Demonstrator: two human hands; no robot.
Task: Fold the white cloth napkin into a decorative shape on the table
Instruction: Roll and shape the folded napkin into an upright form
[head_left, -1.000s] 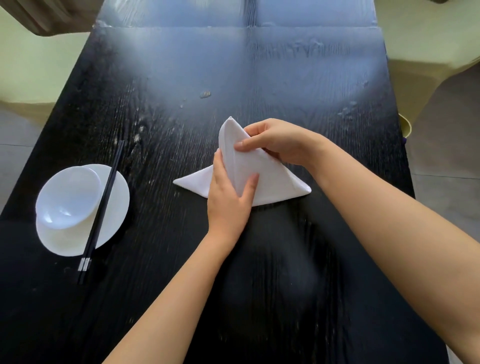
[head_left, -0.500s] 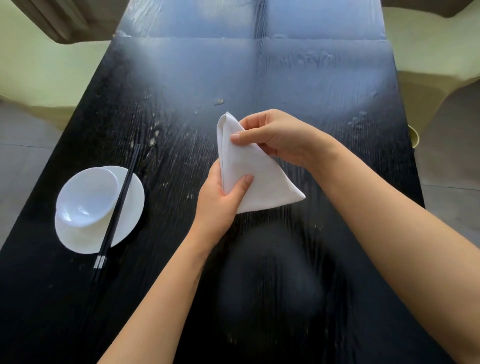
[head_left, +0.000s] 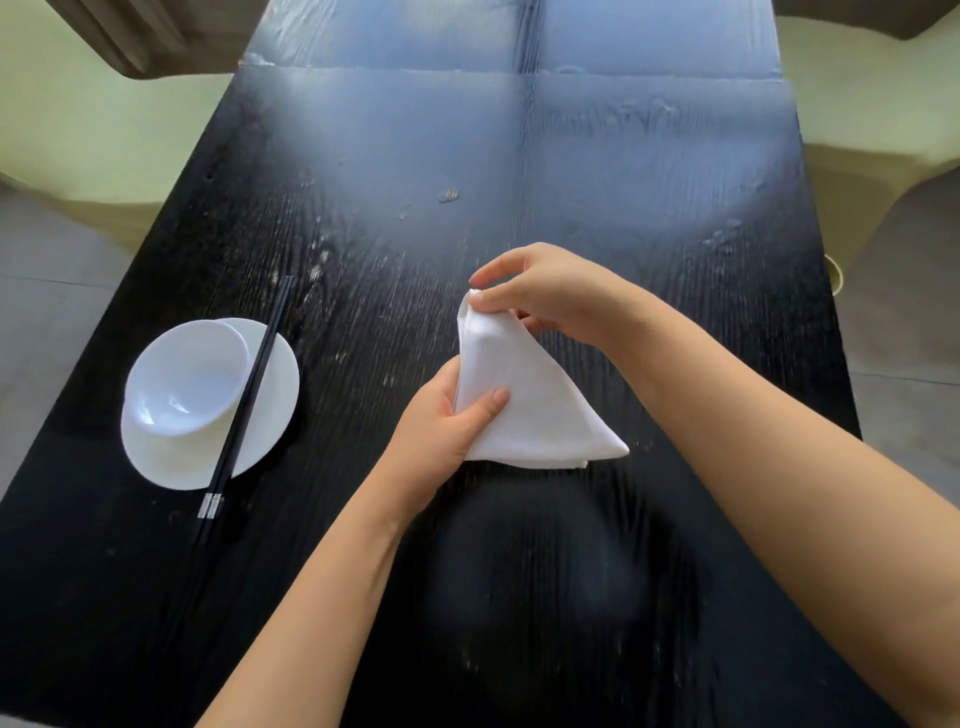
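Two hands were wrapped on the napkin (head_left: 524, 395), which was folded into a tall white triangle and stood up over the dark table (head_left: 649, 208). The napkin looked light, soft and floppy, so it would likely sag or fall open if it were let go. It was thin cloth in many layers, and the layers could slide over each other. The best places to hold it seemed to be the pointed top and the folded left edge, where the layers meet. The top tip was pinched shut between the thumb and first finger of the right hand (head_left: 550, 291). The lower left edge was clamped by the left hand (head_left: 441, 431), with the thumb (head_left: 485, 405) pressed on the front and the other fingers hidden behind the cloth. The wide bottom corner was left free, down and to the right of the fingers. It could not be told if that corner touched the table.
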